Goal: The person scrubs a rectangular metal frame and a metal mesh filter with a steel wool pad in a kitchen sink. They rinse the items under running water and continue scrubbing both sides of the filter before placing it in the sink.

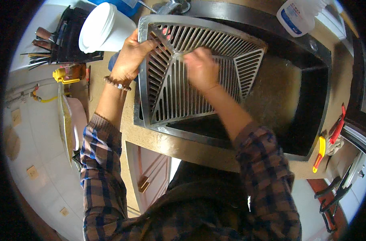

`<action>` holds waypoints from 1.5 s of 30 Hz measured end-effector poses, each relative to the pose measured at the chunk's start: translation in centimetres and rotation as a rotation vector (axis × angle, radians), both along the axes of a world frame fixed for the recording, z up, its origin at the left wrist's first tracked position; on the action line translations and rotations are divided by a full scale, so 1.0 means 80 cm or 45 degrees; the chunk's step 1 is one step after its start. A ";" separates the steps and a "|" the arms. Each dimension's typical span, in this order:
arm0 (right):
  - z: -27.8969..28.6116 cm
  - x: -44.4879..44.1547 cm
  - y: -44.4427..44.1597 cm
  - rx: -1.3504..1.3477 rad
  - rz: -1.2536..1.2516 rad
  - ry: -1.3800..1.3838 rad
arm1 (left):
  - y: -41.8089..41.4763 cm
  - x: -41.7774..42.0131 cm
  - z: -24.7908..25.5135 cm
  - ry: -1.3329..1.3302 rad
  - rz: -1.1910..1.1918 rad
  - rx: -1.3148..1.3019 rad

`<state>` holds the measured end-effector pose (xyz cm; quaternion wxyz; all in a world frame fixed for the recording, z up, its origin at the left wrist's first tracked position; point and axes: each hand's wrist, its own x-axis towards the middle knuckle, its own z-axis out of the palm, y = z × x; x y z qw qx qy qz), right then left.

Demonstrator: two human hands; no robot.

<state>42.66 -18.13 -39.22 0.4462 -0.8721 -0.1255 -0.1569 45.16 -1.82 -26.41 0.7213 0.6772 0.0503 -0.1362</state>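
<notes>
A slotted metal range hood filter panel [198, 87] leans tilted over a dark sink [317, 87], its lower right part inside the basin. My left hand [133, 54] grips the panel's left rim, thumb on the front and fingers behind it; a beaded bracelet is on the wrist. My right hand [201, 67] is blurred and lies against the slats near the panel's upper middle, fingers bent. Whether it holds something small under the fingers cannot be told. The faucet [172, 6] is behind the panel's top edge. Murky water appears to stand in the basin.
A white plastic bucket [107, 28] stands at the upper left, beside a black rack [69, 36] with knives and chopsticks. A white spray bottle [296, 18] is at the back right. A yellow-and-red-handled tool [319, 154] and a red-handled tool [338, 125] lie right of the sink.
</notes>
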 end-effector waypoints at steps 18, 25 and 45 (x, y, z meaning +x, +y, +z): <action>0.017 -0.018 0.016 -0.056 0.235 -0.089 | -0.009 0.005 -0.030 -0.018 0.021 -0.080; 0.003 -0.009 0.012 -0.103 0.134 -0.176 | -0.014 0.009 -0.042 -0.047 -0.026 -0.089; -0.094 -0.017 -0.357 0.768 -0.626 0.735 | 0.016 0.016 -0.129 0.021 -0.121 0.013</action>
